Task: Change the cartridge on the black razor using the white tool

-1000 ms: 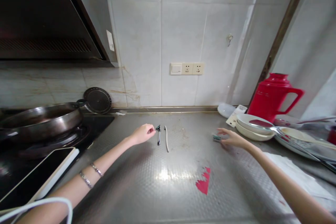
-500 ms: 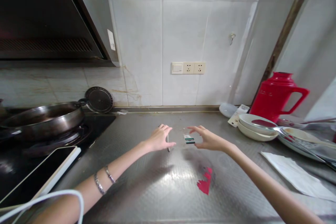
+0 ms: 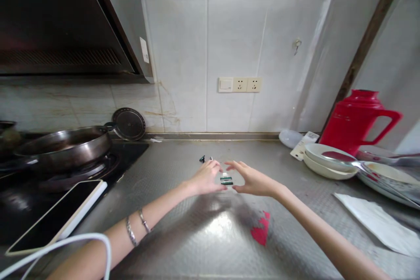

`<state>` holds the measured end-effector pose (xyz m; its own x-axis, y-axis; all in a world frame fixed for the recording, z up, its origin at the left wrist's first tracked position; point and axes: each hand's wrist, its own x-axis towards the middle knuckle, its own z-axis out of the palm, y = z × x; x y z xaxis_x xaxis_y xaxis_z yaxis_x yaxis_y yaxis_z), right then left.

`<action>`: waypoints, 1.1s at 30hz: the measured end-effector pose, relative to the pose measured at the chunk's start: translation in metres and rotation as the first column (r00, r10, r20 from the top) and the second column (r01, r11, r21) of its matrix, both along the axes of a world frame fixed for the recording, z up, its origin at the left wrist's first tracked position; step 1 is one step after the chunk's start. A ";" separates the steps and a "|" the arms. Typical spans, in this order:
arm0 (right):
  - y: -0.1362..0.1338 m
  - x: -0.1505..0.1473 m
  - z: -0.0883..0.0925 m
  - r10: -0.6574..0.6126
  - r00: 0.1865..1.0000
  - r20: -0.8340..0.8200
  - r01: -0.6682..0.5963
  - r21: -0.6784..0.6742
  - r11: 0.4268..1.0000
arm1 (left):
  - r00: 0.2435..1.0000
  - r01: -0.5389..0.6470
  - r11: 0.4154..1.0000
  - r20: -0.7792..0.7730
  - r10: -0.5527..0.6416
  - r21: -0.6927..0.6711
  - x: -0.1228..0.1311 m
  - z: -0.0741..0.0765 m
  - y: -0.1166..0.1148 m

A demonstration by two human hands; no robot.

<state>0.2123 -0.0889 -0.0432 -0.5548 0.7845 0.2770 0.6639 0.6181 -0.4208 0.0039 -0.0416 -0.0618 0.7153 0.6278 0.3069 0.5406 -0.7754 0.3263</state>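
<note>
Near me, ragged red patch [image 3: 260, 228] on grey textured-metal counter [image 3: 177, 238]. Beyond, left hand [image 3: 208, 178] and right hand [image 3: 251, 179], fingers parted from thumbs, small clear-and-green piece [image 3: 226, 180] between; can't tell whether gripped. Behind, grey tiled wall [image 3: 180, 30], cream switch-and-socket panel [image 3: 239, 85].

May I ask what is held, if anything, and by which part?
I cannot tell: the green item is between left hand and right hand, contact unclear.

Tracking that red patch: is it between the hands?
No, the red patch lies on the counter, lower in view than the left hand and the right hand.
</note>
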 end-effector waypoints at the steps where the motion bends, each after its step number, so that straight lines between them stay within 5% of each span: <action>1: 0.002 0.002 -0.002 -0.005 1.000 -0.001 0.005 0.003 1.000 | 1.000 -0.008 1.000 0.008 0.008 -0.007 0.001 -0.001 0.004; 14: 0.010 0.029 -0.024 -0.106 0.993 0.060 0.108 -0.025 0.994 | 0.967 -0.209 0.977 -0.159 0.201 -0.034 0.019 -0.034 0.078; 33: 0.005 0.028 -0.027 -0.109 0.986 0.122 0.120 -0.080 0.990 | 0.912 -0.266 0.960 -0.344 0.223 -0.083 0.026 -0.038 0.087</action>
